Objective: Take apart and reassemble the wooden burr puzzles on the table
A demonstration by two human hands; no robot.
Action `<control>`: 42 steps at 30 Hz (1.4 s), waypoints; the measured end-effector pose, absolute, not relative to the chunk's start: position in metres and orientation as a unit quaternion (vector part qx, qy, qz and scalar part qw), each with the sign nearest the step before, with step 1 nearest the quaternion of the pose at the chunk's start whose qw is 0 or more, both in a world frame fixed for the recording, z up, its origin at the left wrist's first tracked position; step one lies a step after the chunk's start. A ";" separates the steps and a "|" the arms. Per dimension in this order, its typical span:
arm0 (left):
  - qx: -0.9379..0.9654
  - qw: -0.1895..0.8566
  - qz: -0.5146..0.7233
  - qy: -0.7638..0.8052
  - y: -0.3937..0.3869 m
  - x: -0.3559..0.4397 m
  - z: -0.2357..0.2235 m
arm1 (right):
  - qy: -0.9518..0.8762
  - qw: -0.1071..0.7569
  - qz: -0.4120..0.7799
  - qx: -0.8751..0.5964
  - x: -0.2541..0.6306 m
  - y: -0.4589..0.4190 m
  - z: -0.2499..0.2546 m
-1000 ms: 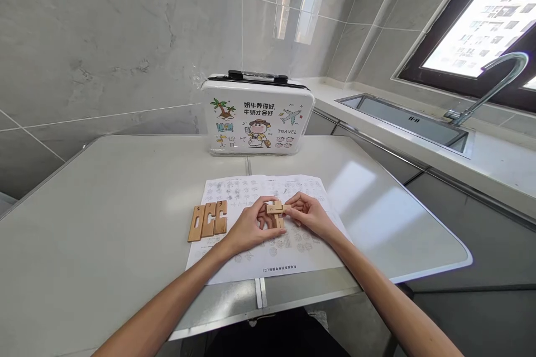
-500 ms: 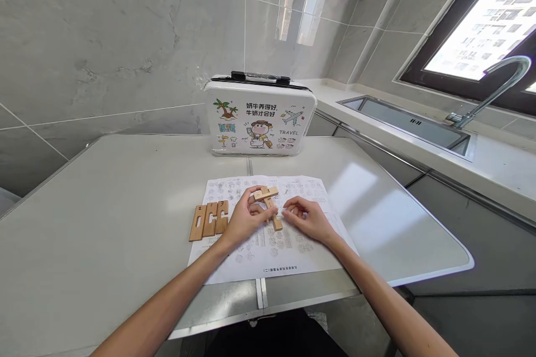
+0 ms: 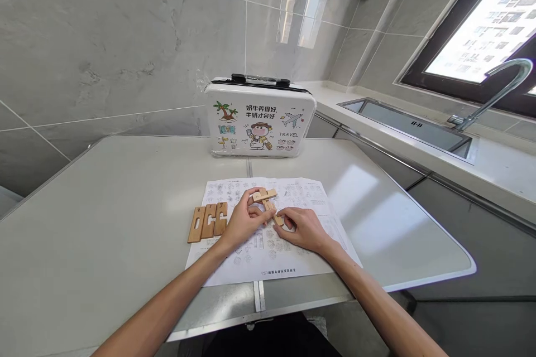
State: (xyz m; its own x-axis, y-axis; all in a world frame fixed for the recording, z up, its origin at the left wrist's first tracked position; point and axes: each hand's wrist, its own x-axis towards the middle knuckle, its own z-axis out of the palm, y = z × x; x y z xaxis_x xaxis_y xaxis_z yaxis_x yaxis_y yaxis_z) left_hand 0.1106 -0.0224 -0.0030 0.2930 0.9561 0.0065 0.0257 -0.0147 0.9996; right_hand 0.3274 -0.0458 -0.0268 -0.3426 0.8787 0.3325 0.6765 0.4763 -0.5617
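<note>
My left hand (image 3: 246, 220) pinches a few joined wooden puzzle pieces (image 3: 265, 195), one lying crosswise over another, above the printed sheet (image 3: 276, 274). The fingers of my right hand (image 3: 305, 226) are closed on the near end of the same pieces. To the left, three flat wooden puzzle pieces with cut-outs, marked with numbers, lie side by side: one with a slot (image 3: 195, 232), a middle one (image 3: 208, 227) and a right one (image 3: 220, 226). They rest partly on the sheet, close to my left wrist.
A white cartoon-printed case (image 3: 260, 121) in clear plastic stands at the back of the light folding table (image 3: 125, 223). A counter (image 3: 498, 173) with a sink (image 3: 410, 122) and a curved faucet (image 3: 494, 92) runs along the right. A tiled wall (image 3: 125, 39) rises behind.
The joined pieces turned and shifted slightly up-left in my left hand. My right hand let go, drew back, then closed on their lower end.
</note>
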 end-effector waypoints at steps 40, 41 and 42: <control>0.649 0.539 0.371 0.388 -0.025 0.108 -0.006 | -0.614 0.477 0.420 -0.467 0.327 -0.043 -0.024; 0.660 0.522 0.370 0.393 -0.026 0.108 -0.006 | -0.606 0.474 0.441 -0.462 0.327 -0.042 -0.023; 0.675 0.501 0.366 0.400 -0.026 0.108 -0.005 | -0.598 0.471 0.461 -0.457 0.328 -0.041 -0.023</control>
State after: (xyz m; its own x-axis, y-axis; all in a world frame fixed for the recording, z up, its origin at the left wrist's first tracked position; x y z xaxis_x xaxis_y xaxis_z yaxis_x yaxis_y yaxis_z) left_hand 0.1082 -0.0263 -0.0052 0.4124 0.9062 0.0930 0.1733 -0.1782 0.9686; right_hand 0.3283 -0.0409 -0.0227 -0.1395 0.9800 0.1419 0.1115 0.1580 -0.9811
